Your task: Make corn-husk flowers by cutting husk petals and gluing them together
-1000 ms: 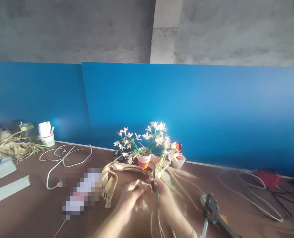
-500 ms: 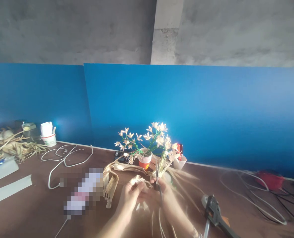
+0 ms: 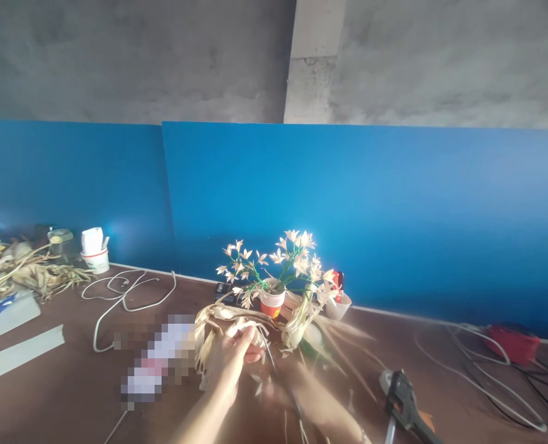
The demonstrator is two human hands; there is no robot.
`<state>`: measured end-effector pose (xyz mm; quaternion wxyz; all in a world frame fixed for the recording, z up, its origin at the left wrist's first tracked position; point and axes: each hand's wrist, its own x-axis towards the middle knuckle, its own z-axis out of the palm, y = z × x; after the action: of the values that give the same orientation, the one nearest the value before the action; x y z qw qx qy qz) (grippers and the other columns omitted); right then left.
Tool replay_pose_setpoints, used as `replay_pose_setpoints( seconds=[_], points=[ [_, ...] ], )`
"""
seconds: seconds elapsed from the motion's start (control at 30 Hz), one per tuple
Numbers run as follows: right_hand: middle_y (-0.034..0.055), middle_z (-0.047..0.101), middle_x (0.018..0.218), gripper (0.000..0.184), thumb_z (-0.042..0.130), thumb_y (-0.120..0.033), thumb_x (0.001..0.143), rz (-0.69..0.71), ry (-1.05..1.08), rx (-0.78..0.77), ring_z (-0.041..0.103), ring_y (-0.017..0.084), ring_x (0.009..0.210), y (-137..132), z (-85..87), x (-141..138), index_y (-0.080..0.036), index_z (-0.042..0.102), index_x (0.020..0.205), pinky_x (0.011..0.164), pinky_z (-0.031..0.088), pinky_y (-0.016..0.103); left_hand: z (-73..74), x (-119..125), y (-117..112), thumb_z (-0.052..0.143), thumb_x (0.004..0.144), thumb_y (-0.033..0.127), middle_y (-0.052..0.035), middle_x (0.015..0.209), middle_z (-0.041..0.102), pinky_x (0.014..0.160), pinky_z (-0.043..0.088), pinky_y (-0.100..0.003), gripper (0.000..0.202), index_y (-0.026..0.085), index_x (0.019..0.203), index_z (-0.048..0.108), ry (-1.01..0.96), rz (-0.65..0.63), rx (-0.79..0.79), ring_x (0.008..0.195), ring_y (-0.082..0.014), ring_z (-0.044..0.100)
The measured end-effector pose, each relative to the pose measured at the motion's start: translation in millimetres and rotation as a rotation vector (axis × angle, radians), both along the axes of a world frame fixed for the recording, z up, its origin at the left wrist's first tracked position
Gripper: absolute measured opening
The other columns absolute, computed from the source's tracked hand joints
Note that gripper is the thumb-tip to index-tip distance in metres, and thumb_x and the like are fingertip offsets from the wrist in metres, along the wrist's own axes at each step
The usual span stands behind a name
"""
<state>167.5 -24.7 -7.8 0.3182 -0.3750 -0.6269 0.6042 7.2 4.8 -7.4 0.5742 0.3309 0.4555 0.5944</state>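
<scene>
Closer to the wearer than half a second ago, the right hand (image 3: 281, 394) has dropped away from the husk bundle (image 3: 297, 327), while the left hand (image 3: 239, 351) has stayed near its place. With the paper cup (image 3: 272, 303) of pale flowers (image 3: 299, 256) as landmark, the left hand is on its near side, a little left; its fingers are closed on a pale husk strip (image 3: 246, 324). That strip shows just at the fingertips, its long axis seemingly crosswise, the right end bending down — much of it is hidden. The right hand is blurred, nearer the wearer than the cup, and I cannot tell whether its fingers grip anything. A thin dark tool (image 3: 274, 362) slants between the hands, upper end by the left fingers, so the left hand is nearer the strip.

Loose husks (image 3: 230, 312) border the cup's left, the bundle its near right. Wider room on the desk (image 3: 84, 394) lies far left of the cup — toward the right, a black gun-shaped tool (image 3: 401, 394) narrows it.
</scene>
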Motion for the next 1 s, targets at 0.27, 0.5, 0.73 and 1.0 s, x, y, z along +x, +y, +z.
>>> replay_pose_setpoints(
  seconds=[0.27,0.5,0.73,1.0],
  points=[
    [0.0002,0.061,0.066,0.06,0.072,-0.069,0.064,-0.037,0.019,-0.046,0.053,0.011,0.055,1.9,-5.0,0.8,-0.015,0.063,0.09,0.05,0.039,0.022,3.1,3.6,-7.5,0.082,0.065,0.043,0.0017,0.062,0.067,0.049,0.054,-0.017,0.039,0.014,0.084,0.063,-0.005,-0.034,-0.008,0.054,-0.0121,0.068],
    [-0.0023,0.053,0.056,0.052,0.067,-0.067,0.07,-0.028,-0.051,0.074,0.049,0.011,0.054,-1.1,9.0,-3.2,-0.015,0.058,0.075,0.048,0.036,0.022,3.4,4.3,-5.1,0.084,0.06,0.044,0.0014,0.061,0.067,0.049,0.054,-0.019,0.044,0.014,0.084,0.063,0.0,-0.028,-0.036,0.054,-0.014,0.069],
    [-0.0038,0.047,0.055,0.041,0.068,-0.053,0.073,-0.09,-0.165,0.073,0.043,0.009,0.047,-4.9,21.7,-7.5,-0.014,0.057,0.072,0.045,0.033,0.022,3.5,3.9,-4.6,0.086,0.055,0.049,-0.0005,0.062,0.068,0.05,0.054,-0.02,0.048,0.013,0.076,0.063,-0.011,-0.011,-0.037,0.056,-0.0152,0.07],
    [-0.002,0.05,0.056,0.022,0.063,-0.034,0.076,-0.113,-0.21,0.069,0.046,0.01,0.052,-1.4,17.9,-5.5,-0.013,0.062,0.071,0.051,0.038,0.022,-0.3,0.6,-2.4,0.08,0.064,0.054,-0.0017,0.057,0.069,0.051,0.053,-0.017,0.043,0.014,0.069,0.063,-0.009,-0.081,-0.041,0.056,-0.0139,0.07]
  ],
)
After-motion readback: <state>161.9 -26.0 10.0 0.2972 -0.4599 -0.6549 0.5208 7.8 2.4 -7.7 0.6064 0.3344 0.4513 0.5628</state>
